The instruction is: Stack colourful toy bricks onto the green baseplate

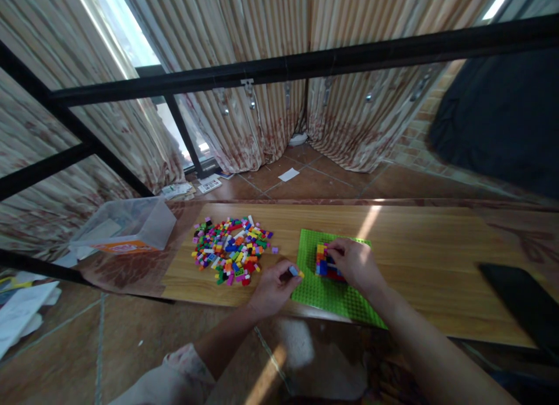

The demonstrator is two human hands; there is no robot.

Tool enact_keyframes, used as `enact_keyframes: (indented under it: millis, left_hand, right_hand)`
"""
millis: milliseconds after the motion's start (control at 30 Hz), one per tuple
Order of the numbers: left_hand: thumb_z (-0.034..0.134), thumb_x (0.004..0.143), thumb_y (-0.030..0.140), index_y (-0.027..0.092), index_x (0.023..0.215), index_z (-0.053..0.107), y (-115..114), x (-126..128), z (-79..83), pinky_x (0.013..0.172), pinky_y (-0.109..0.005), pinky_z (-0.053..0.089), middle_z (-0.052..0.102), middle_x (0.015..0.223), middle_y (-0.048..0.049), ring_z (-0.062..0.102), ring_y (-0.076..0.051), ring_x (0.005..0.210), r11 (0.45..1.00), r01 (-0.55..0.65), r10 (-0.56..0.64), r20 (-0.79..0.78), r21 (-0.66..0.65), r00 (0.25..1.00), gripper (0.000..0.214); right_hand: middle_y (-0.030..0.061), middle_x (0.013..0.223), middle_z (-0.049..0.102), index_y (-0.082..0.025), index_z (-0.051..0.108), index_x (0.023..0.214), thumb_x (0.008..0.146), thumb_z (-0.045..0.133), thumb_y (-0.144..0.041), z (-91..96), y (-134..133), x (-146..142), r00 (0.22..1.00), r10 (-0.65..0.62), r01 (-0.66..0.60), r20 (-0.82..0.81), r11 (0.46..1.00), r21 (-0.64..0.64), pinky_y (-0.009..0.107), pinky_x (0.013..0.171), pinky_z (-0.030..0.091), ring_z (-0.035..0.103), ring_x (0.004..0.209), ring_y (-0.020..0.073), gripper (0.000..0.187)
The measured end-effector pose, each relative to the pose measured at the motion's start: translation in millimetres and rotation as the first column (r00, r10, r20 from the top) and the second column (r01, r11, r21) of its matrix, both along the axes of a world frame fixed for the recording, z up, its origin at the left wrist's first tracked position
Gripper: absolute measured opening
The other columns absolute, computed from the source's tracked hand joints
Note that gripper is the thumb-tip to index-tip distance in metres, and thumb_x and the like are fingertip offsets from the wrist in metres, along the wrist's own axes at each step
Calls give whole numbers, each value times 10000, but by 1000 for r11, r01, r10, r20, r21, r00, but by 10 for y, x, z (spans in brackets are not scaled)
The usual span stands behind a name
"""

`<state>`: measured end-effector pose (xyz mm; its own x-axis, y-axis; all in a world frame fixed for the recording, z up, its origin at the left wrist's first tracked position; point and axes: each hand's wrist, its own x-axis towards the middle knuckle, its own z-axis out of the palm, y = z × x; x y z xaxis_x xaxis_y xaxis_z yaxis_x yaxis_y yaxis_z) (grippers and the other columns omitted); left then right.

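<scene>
A green studded baseplate (312,288) lies on the wooden board, bearing a low structure of coloured toy bricks (322,267) in blue, yellow, orange and red. Over that structure my right hand (356,264) reaches in from the right, thumb and fingertips pinched together at its top edge. Whatever sits between those fingertips is hidden. At the baseplate's left edge, my left hand (271,288) is closed on small toy bricks (294,270), one light blue and another yellow-orange. To its upper left spreads a pile of loose mixed bricks (231,247), with a lone purple brick (275,250) beside it.
A clear plastic bin (152,218) with an orange label stands left of the wooden board (414,265). A dark flat object (515,294) lies at the right end. Behind are a black metal frame (271,71), striped curtains (262,38) and a tiled floor with papers (289,174).
</scene>
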<state>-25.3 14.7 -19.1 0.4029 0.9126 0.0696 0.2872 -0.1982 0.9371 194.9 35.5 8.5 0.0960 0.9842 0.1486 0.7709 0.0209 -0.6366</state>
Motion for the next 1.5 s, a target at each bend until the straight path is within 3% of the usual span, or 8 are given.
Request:
enact_keyframes:
  millis: [400, 767, 833, 967, 1100, 1267, 1367, 1500]
  left_hand:
    - [580, 830, 269, 175, 822, 591, 7, -3, 34, 627, -213, 385, 534, 717, 13, 499, -113, 672, 999, 22, -21, -4, 33, 1000, 96]
    - [574, 838, 305, 174, 828, 593, 12, -15, 33, 649, -225, 396, 550, 736, 1, 509, -124, 694, 999, 37, -37, -2, 20, 999, 133]
    - [579, 833, 314, 176, 832, 596, 15, -17, 24, 641, -224, 394, 550, 731, 2, 508, -126, 690, 1000, 29, -29, -2, 3, 1000, 139]
    - [581, 824, 306, 181, 844, 599, 24, -8, -5, 652, -226, 397, 557, 745, 8, 515, -129, 707, 1000, -22, 22, 8, -12, 1000, 128]
    - [575, 819, 271, 184, 898, 603, 36, 2, -40, 703, -241, 417, 576, 790, 5, 537, -140, 762, 1000, -29, 30, 47, -9, 998, 120]
    - [577, 819, 277, 175, 914, 596, 44, -6, -65, 730, -255, 425, 589, 815, -7, 548, -146, 785, 1000, -1, 2, 86, -4, 996, 141]
    - [587, 806, 285, 169, 914, 569, 43, -10, -76, 722, -254, 428, 584, 804, -6, 546, -140, 761, 999, -2, 7, 150, -32, 989, 159]
    - [589, 794, 286, 181, 895, 512, 35, 2, -59, 726, -248, 431, 574, 810, 0, 550, -133, 772, 997, 21, 0, 259, -77, 966, 166]
  right_hand:
    - [9, 693, 720, -193, 729, 718, 713, 640, -263, 73, 79, -5, 992, -93, 76, -85, 981, -178, 234, 576, 447, 642, 618, 141, 113]
    - [-10, 576, 681, -218, 712, 580, 630, 716, -272, 206, 182, -37, 989, -87, 107, 122, 979, -171, 219, 504, 386, 603, 559, 129, 73]
    - [-11, 569, 679, -217, 705, 568, 639, 699, -261, 190, 162, -61, 990, -102, 115, 95, 982, -148, 220, 507, 392, 603, 553, 130, 84]
    - [3, 638, 706, -195, 719, 644, 721, 612, -293, 165, 62, -55, 987, -111, 98, -114, 989, -110, 224, 537, 428, 621, 581, 135, 164]
    - [15, 701, 713, -184, 731, 762, 785, 552, -346, 214, -88, -49, 977, -62, 44, -205, 995, -88, 241, 582, 445, 625, 627, 146, 242]
    - [26, 816, 722, -197, 719, 853, 798, 563, -281, 247, -272, -287, 977, 143, -154, -160, 987, -55, 255, 702, 459, 642, 744, 153, 186]
    - [41, 864, 722, -204, 711, 923, 789, 595, -266, 229, -330, -497, 982, 172, -177, -81, 982, -64, 264, 719, 450, 646, 785, 167, 188]
    - [25, 829, 715, -224, 713, 851, 803, 578, -205, 215, -360, -669, 983, 178, -181, -42, 981, -68, 235, 704, 429, 642, 783, 154, 145]
